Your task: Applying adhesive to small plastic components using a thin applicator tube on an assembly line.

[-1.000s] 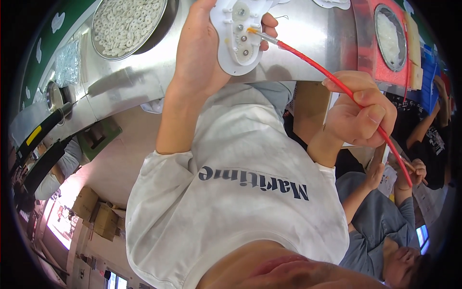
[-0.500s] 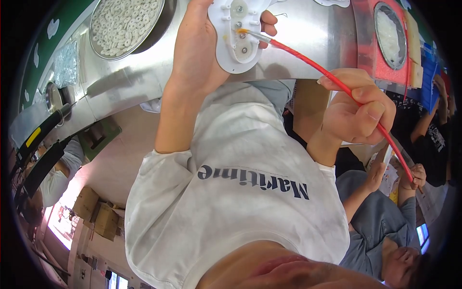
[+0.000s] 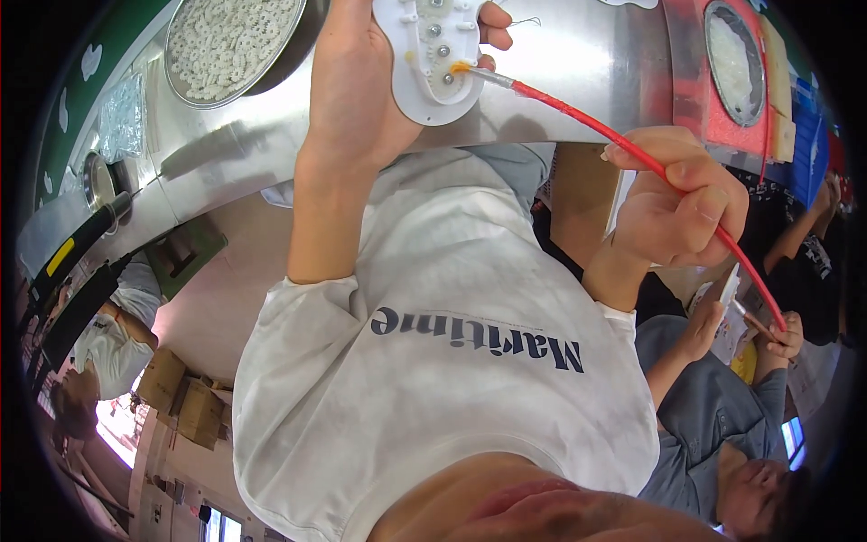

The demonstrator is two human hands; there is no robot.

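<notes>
My left hand is closed around a white plastic housing near the top of the view. Small metal screws or pins and pale round gears sit in the housing's recess; its top end is cut off by the frame. A red-handled paintbrush is gripped in my right hand, between thumb and curled fingers. The brush slants left, and its tip, coated in something orange-yellow, meets the right side of the recess near the lowest screw.
A metal bowl piled with small white toothed pieces stands at upper left, beside a clear plastic bag. On a red mat at right sits a dish of whitish translucent stuff. Co-workers sit at both sides.
The brush tip has shifted from the middle of the recess down to its lower right. My left hand and the housing have moved slightly left and up. At left, a co-worker shows more fully.
</notes>
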